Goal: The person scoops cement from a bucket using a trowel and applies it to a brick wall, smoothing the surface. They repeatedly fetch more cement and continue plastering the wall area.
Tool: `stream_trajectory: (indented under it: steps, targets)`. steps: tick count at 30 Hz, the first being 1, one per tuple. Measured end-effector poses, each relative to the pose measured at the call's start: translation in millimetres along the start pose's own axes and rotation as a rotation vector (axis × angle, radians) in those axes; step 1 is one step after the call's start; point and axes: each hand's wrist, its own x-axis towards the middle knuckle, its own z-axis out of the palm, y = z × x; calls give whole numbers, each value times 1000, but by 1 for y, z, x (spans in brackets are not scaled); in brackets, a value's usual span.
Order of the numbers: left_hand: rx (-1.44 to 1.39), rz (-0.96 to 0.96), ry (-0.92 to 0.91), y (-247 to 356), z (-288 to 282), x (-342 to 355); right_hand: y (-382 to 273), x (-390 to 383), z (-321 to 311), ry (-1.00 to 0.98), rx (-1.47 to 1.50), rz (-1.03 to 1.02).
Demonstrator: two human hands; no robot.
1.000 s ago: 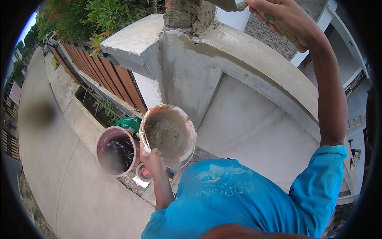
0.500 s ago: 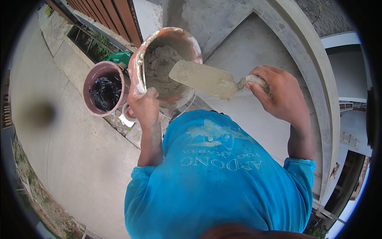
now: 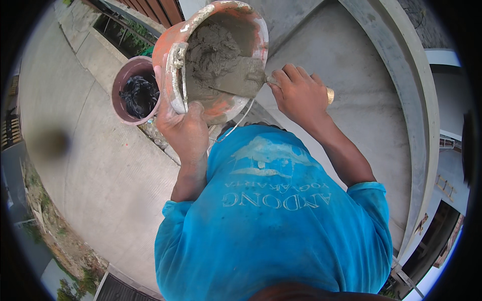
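My left hand is closed on the near left rim of an orange bucket, which is tilted so that its mouth faces me. Grey wet mortar lies inside, and dried splashes crust the rim. In my right hand is the handle of a trowel, the light butt of the handle showing beyond my fist. The trowel's blade reaches into the bucket over its right side, and its front part rests in or against the mortar. A thin wire handle hangs down from the bucket's rim.
Left of the bucket stands a pinkish tub with black plastic in it. A concrete pavement spreads to the left. On the right a curved concrete ledge borders a grey slab. Brown slats rise at the top.
My right hand has moved left and brought the trowel blade from above the bucket's right rim down into the mortar. The bucket appears higher in view and closer.
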Motion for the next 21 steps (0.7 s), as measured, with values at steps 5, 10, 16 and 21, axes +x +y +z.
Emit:
stream_trajectory:
  steps: [5,10,16,21]
  targets:
    - [-109,-193,66,-17,-9,8,4,-16,-25,105,90,85]
    - [-282,-267,128,-31,-5,17,7,4,-132,177,67,103]
    - [-210,-260,113,-24,5,15,44,47,-280,158,266,-73]
    - [-230,-262,60,-49,6,21,99,105,-310,-185,686,44]
